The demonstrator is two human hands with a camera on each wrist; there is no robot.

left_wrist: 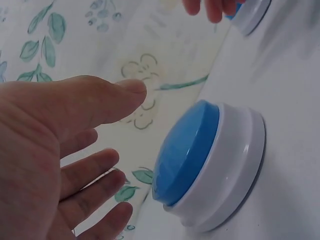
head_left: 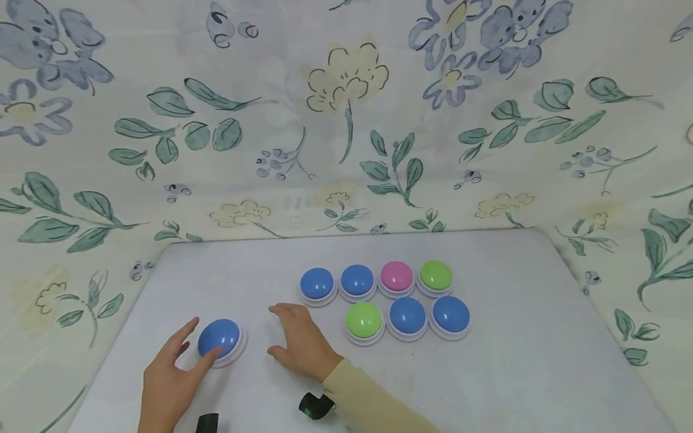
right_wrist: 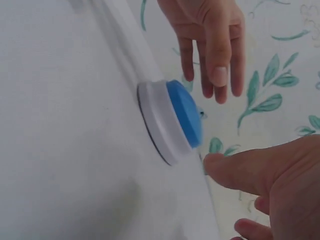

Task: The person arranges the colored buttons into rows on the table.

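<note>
A blue-domed push button [head_left: 218,338] with a white round base sits on the left part of the white table. My left hand [head_left: 170,376] is beside it, thumb and fingers spread around the dome. In the left wrist view, a gap shows between the left thumb [left_wrist: 115,97] and the blue dome [left_wrist: 185,150]. To the right of this button hovers my right hand [head_left: 303,346], fingers extended and holding nothing. In the right wrist view the button [right_wrist: 162,120] stands between the right thumb [right_wrist: 240,167] and the left hand [right_wrist: 212,40].
Several similar buttons stand in two rows right of centre. Blue [head_left: 317,283], blue [head_left: 357,280], pink [head_left: 397,276] and green [head_left: 435,275] ones form the back row; green [head_left: 364,320] and two blue [head_left: 407,316] ones the front. Floral cloth [head_left: 346,180] hangs behind the table [head_left: 514,373].
</note>
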